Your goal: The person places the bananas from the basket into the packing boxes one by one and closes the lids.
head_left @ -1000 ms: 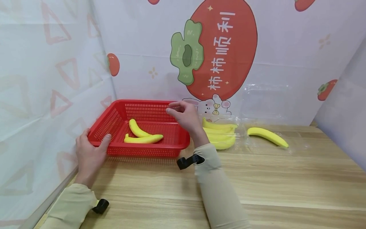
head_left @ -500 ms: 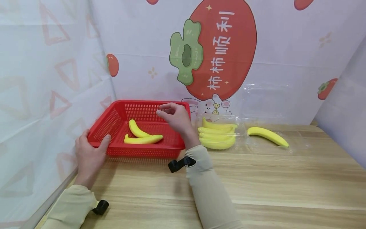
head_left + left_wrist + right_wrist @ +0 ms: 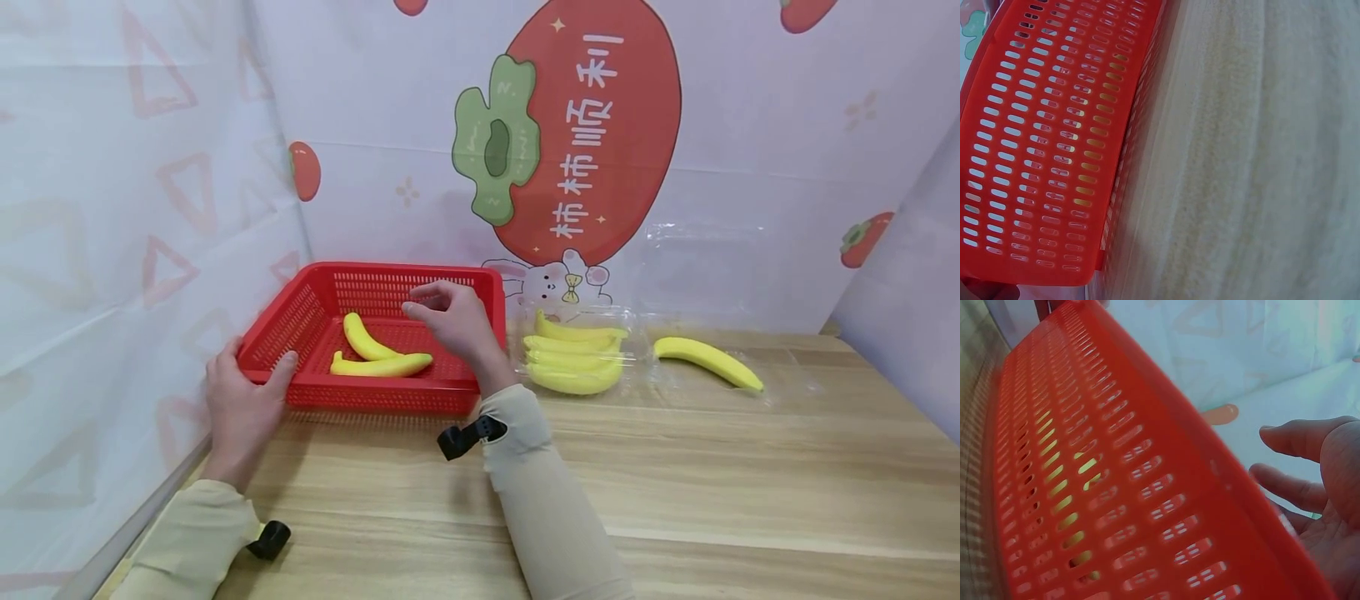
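Gripping the red basket point(image 3: 382, 398), two bananas point(image 3: 384, 367) inside, is the left hand point(image 3: 243, 408), the right hand point(image 3: 456, 321) relaxed over that basket, while clear packaging point(image 3: 634, 342) apparently holds several more.

White characters point(image 3: 588, 125) reading 柿柿顺利 stand on the large red fruit point(image 3: 641, 142) printed on the backdrop point(image 3: 375, 92).

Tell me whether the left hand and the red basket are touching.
Touching. The head view shows the left hand at the near left corner of the red basket, its thumb against the rim with no gap.
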`<state>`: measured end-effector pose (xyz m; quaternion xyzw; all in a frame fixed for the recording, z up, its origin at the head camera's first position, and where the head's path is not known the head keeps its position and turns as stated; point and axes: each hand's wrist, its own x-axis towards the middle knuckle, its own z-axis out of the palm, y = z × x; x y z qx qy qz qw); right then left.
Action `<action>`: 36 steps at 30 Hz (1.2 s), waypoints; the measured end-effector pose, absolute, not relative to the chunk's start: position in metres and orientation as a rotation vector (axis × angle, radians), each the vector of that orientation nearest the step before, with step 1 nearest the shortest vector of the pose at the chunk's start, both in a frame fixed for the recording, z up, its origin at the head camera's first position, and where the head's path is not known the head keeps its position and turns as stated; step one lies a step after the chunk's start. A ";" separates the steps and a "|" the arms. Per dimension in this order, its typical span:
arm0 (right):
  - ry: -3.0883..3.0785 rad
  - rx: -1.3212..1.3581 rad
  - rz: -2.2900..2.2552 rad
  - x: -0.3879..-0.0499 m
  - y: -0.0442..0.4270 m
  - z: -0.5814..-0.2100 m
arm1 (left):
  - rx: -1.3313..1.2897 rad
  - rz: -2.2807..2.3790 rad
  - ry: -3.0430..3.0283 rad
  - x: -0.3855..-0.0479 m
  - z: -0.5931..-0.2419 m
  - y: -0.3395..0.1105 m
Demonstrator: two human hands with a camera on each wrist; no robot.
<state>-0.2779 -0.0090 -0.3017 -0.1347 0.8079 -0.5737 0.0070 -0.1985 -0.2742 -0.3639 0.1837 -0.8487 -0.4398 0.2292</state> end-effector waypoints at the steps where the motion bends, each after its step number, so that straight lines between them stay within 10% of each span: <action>1: 2.529 -0.415 -1.786 -0.279 -0.009 -0.303 | 0.505 -1.210 -2.334 -0.198 -0.364 -0.274; 36: 2.607 -0.434 -1.144 -0.281 -0.017 -0.314 | 0.535 -1.209 -2.374 -0.200 -0.363 -0.276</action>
